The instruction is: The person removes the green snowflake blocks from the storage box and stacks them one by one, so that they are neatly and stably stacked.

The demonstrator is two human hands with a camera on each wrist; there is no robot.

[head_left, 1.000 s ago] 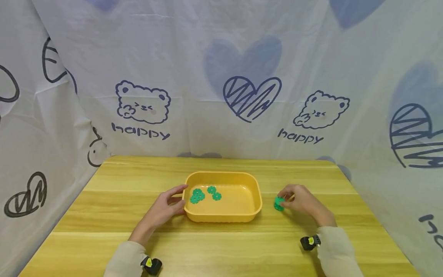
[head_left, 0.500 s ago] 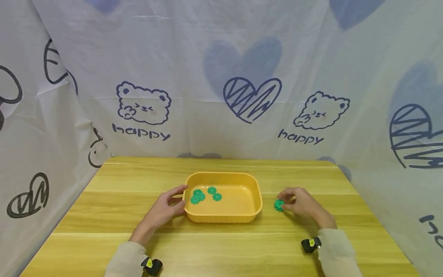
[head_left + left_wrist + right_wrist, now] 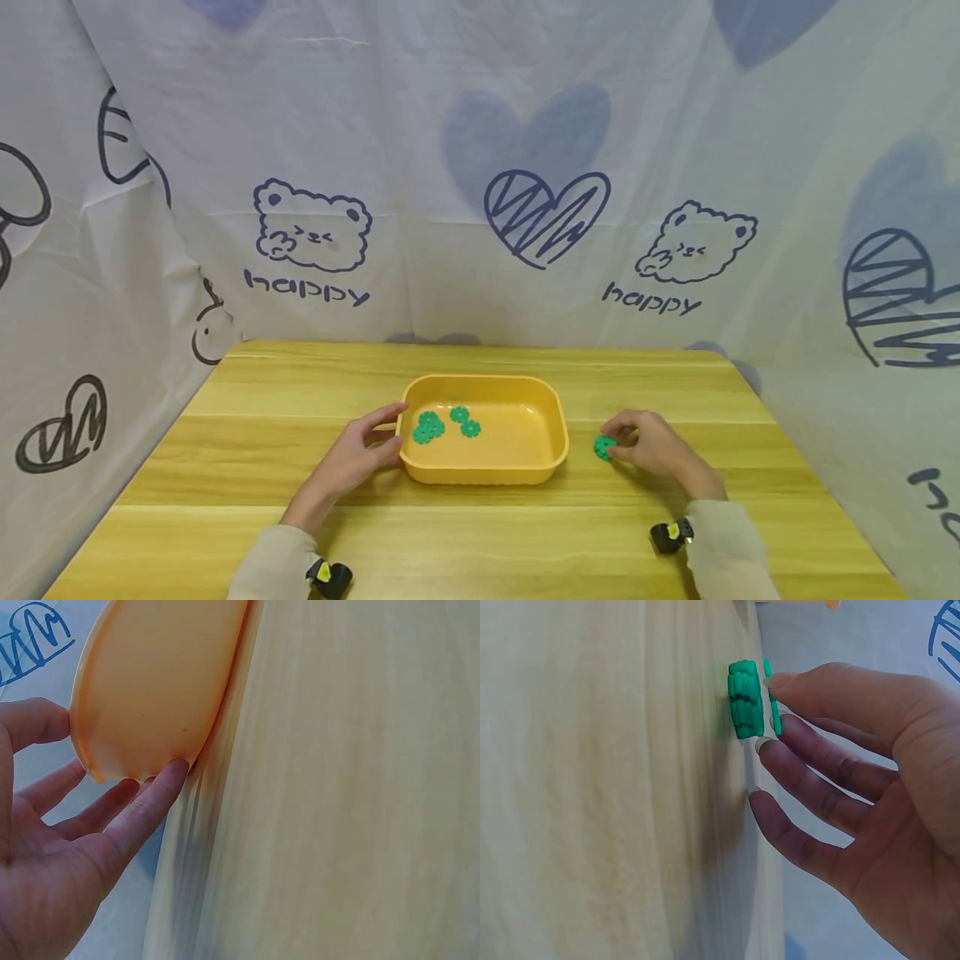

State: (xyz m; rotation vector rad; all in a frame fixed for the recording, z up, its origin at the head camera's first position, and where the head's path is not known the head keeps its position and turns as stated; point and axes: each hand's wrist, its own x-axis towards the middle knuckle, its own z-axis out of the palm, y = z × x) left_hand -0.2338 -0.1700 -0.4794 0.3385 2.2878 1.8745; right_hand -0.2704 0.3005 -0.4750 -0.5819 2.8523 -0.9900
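A yellow plastic tray (image 3: 480, 477) stands on the table with several green flower-shaped discs (image 3: 429, 427) inside, most of them at its left end. My left hand (image 3: 352, 454) touches the tray's left end, fingers spread along the outer wall and one fingertip at the rim; the left wrist view shows fingertips against the orange-looking wall (image 3: 161, 682). Right of the tray, my right hand (image 3: 652, 446) pinches one thin green disc (image 3: 774, 712) between thumb and finger. Just beneath it sits a short stack of green discs (image 3: 744, 697), with a narrow gap between.
The wood-grain table (image 3: 480, 542) reaches back to a white printed curtain (image 3: 427, 167), which also hangs at both sides. Each wrist carries a small black camera, one on the left (image 3: 330, 577) and one on the right (image 3: 670, 536).
My right hand has lowered slightly at the stack, and the green disc it pinches has come down closer to the others. My left hand and the tray have stayed in place.
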